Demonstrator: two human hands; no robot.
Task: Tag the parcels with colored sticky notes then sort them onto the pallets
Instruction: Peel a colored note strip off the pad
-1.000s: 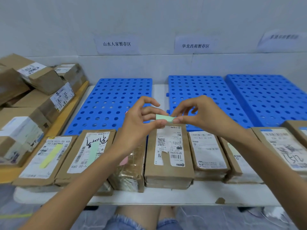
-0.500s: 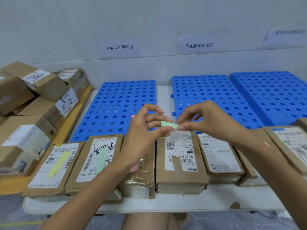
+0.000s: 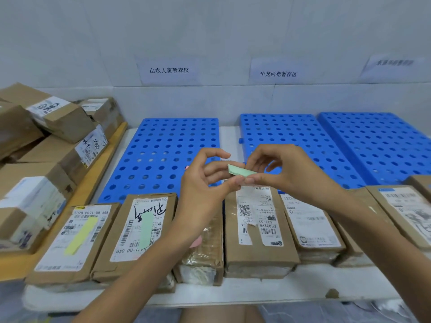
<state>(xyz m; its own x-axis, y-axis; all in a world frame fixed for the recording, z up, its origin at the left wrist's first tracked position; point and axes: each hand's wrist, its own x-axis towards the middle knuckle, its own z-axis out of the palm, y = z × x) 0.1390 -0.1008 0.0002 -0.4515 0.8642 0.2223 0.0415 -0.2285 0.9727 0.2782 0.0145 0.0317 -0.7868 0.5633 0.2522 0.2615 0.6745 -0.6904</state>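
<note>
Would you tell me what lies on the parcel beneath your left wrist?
Part of a pink sticky note shows on the parcel; the left wrist hides the rest.

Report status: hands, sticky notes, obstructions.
Left hand and right hand both pinch green sticky-note pad. Pad over middle parcel, no note on it. Nothing between.

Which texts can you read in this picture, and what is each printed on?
"山水人家暂存区": left wall sign
"华龙西苑暂存区": middle wall sign
"502B P021-00 A68": yellow-tagged parcel
"537-53" and "SF02298": torn-label parcel
Too blurred to read: right wall sign, and the finer label print.
</note>
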